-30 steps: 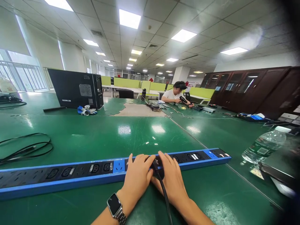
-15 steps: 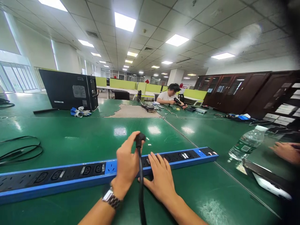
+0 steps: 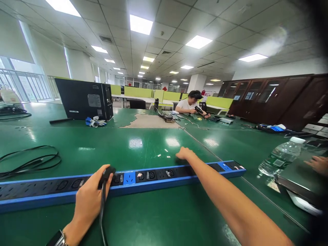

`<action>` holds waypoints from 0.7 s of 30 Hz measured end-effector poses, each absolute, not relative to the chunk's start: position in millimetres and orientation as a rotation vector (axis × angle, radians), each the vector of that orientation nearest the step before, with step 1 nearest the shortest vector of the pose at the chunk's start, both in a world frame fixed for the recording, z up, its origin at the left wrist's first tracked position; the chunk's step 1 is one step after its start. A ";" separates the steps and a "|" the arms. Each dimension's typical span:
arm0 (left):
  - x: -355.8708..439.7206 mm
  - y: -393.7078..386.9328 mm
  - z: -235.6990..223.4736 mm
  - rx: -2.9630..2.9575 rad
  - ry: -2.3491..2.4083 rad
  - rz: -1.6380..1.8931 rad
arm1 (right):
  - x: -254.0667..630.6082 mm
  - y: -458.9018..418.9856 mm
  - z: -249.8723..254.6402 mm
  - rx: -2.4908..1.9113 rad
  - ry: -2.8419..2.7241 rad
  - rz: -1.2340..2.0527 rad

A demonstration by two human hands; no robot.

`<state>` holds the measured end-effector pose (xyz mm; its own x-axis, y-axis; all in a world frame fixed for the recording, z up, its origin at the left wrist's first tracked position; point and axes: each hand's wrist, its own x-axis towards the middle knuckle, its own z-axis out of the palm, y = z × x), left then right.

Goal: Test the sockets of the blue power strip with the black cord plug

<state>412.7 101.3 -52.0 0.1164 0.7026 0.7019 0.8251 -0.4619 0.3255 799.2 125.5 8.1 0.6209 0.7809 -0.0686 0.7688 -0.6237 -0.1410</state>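
Observation:
My left hand [image 3: 89, 191] is closed around a black power plug [image 3: 107, 173], whose thick black cable [image 3: 101, 215] hangs down toward me. It is held at the near side of a long blue-and-black power strip [image 3: 159, 184] lying across the green table. My right arm reaches over the strip. Beyond the strip's far edge, my right hand [image 3: 186, 153] is low over the tabletop, fingers curled together; whether something is between them is hidden. Small white paper scraps [image 3: 168, 156] lie just left of it.
A water bottle [image 3: 282, 157] and a phone [image 3: 294, 189] are at the right, near another person's hand [image 3: 317, 164]. Coiled black cable [image 3: 38, 160] lies at the left. Behind are a computer case [image 3: 82, 100], gloves [image 3: 95, 122] and a seated person [image 3: 191, 104] holding a dark tool.
My left hand has moved left and lower with the plug. My right hand has left the strip and reached forward past its far edge. The view has shifted slightly.

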 end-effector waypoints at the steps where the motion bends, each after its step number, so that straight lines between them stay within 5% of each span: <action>1: 413.6 100.7 -51.4 -2.261 -1.494 -1.300 | 803.2 130.6 5.0 -2.768 -1.282 0.184; 11: 368.5 108.1 -40.6 -2.109 -1.601 -1.389 | 776.9 81.1 6.1 -2.418 -1.571 -0.166; 16: 308.5 114.7 -42.5 -2.012 -1.777 -1.279 | 742.9 10.3 -45.3 -1.866 -1.903 -0.353; 21: 331.4 112.5 -47.5 -2.410 -1.415 -1.306 | 733.0 -7.2 -79.6 -1.777 -1.943 -0.530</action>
<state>331.4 112.5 -47.5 0.2213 0.6919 0.6872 0.7404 -0.5778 0.3434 733.0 -7.2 -79.6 -0.0672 0.8217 0.5660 0.9953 0.0952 -0.0201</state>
